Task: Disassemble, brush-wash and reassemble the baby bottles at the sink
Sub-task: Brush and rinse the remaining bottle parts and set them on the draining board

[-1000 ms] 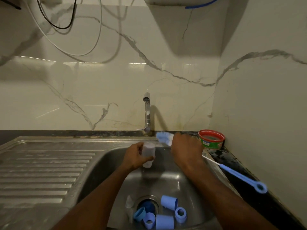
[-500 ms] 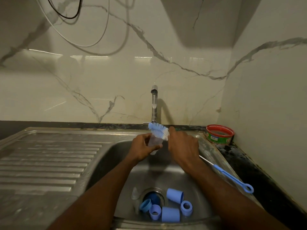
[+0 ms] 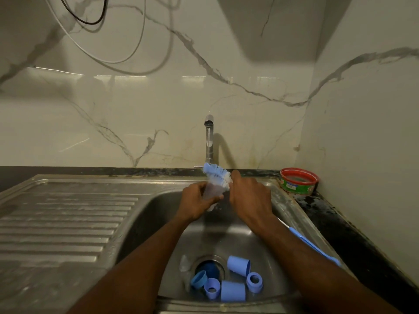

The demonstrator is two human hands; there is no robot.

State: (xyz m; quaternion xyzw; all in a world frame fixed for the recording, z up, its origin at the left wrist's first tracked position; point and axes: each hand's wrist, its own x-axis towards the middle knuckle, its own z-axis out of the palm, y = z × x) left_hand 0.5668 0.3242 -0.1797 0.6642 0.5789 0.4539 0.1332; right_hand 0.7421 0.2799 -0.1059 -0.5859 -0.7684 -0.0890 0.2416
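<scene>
My left hand (image 3: 196, 201) has its fingers curled around the clear bottle (image 3: 212, 191), mouth tilted up-right. My right hand (image 3: 249, 197) grips the brush (image 3: 217, 175), bristles at the bottle's mouth, handle running back-right.

Both forearms outstretched, left hand (image 3: 196, 198) and right hand (image 3: 249, 196) each curled in a grip.

Two bare forearms enter from the bottom edge, no sleeves visible up to where the picture cuts them off. Left hand (image 3: 196, 201) and right hand (image 3: 250, 196): no gloves, no watch or bands at the wrists. Rings: none that I can make out (light is dim and the fingers are slightly blurred, so can't be sure). Nothing else of the person shows.
</scene>
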